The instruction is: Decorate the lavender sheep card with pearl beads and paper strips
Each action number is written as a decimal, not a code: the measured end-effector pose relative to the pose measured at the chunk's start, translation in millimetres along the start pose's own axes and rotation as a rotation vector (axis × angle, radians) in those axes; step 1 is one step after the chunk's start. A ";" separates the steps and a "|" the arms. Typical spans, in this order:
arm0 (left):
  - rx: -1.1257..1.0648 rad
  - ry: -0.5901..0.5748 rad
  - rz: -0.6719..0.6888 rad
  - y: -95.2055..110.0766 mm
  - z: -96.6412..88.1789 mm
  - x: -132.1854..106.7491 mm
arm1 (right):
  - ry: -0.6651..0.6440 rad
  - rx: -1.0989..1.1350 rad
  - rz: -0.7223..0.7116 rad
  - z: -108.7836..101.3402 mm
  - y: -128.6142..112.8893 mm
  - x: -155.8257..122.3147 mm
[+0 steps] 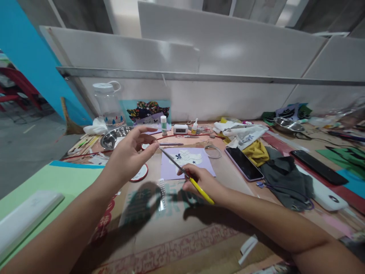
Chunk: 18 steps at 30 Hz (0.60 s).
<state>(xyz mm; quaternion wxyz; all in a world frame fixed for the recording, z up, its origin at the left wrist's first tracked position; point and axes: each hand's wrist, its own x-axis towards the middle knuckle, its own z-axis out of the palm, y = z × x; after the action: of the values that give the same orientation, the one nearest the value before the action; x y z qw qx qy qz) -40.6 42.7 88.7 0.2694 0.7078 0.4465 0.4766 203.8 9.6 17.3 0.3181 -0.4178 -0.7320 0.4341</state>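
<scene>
On our left, a smooth white case (31, 219) lies on a pale green sheet (76, 180). Behind stands a clear bottle (107, 104) with a white lid, and near it a shiny round metal bowl (106, 142) with something white inside. Our left hand (129, 152) is raised, fingers curled toward the thumb; we cannot tell whether it pinches anything small. Below it lies a red-rimmed white disc (139, 174). A flat purple card (168, 173) bears a crinkled white piece (186, 156) with dark blue flowers. Over the card slants a slim metal tool with a yellow handle (202, 190), its tip at our left thumb. Our right hand (205, 183), apart from the left, is closed around the tool. Further right are a glossy phone (244, 163), a rumpled mustard cloth (258, 153), soft grey cloth (281, 177) and a shallow metal dish (288, 125).
</scene>
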 end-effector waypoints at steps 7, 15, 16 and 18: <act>-0.153 0.140 -0.054 4.3 -4.9 4.1 | 0.034 -0.179 0.059 -4.6 -6.7 3.7; -0.256 0.162 -0.232 -12.9 -12.1 17.6 | 0.064 -0.750 0.004 -87.4 22.7 32.0; -0.259 0.091 -0.241 -17.0 -4.4 16.9 | 0.089 -0.776 0.019 -100.2 30.1 34.4; -0.249 -0.028 -0.244 -25.4 13.8 11.9 | 0.126 -0.824 0.038 -120.4 44.4 37.2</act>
<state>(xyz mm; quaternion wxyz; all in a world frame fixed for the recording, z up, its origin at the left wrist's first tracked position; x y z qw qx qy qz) -35.7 65.5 67.9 0.4172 0.6160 0.4629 0.4819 301.7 99.3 31.8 0.1604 -0.5491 -0.8159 0.0844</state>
